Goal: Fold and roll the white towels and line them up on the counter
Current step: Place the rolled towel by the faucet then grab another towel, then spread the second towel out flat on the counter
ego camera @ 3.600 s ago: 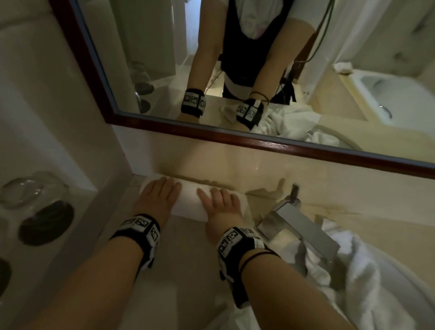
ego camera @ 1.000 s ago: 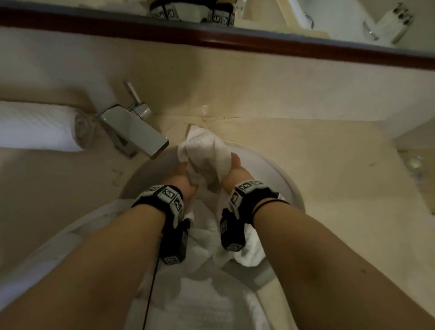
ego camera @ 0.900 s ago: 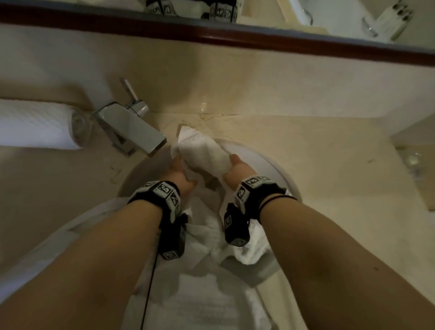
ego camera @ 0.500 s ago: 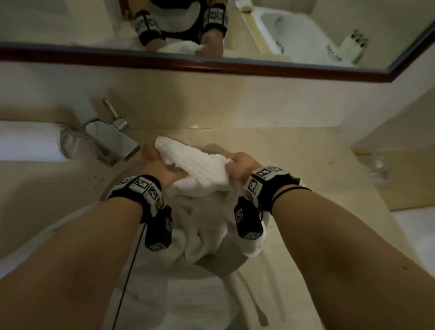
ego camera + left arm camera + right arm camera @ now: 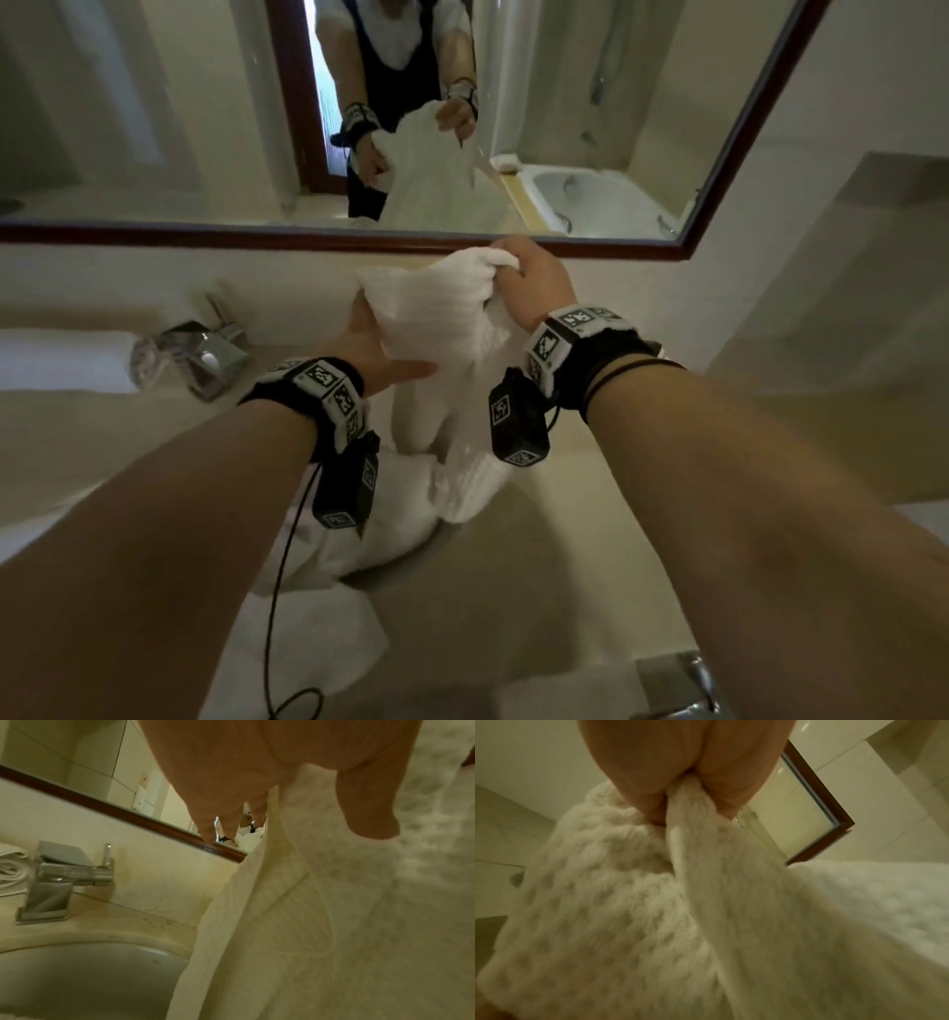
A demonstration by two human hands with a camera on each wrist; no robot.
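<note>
A white waffle-textured towel (image 5: 436, 318) hangs in the air above the sink, held by both hands. My right hand (image 5: 534, 285) grips its top edge in a fist; the right wrist view shows towel (image 5: 680, 902) bunched between thumb and fingers. My left hand (image 5: 375, 349) holds the towel's left side, thumb across the cloth (image 5: 295, 902). The towel's lower end drapes into the basin. One rolled white towel (image 5: 56, 360) lies on the counter at far left, behind the tap.
A chrome tap (image 5: 197, 357) stands left of the sink basin (image 5: 85, 973). More loose white towels (image 5: 318, 637) lie over the basin's near edge. A framed mirror (image 5: 205, 236) runs along the wall. The beige counter (image 5: 590, 514) extends right to a side wall.
Both hands left the rolled towel, moved right to the sink, grabbed a loose towel and lifted it up out of the basin; the right hand now rises higher.
</note>
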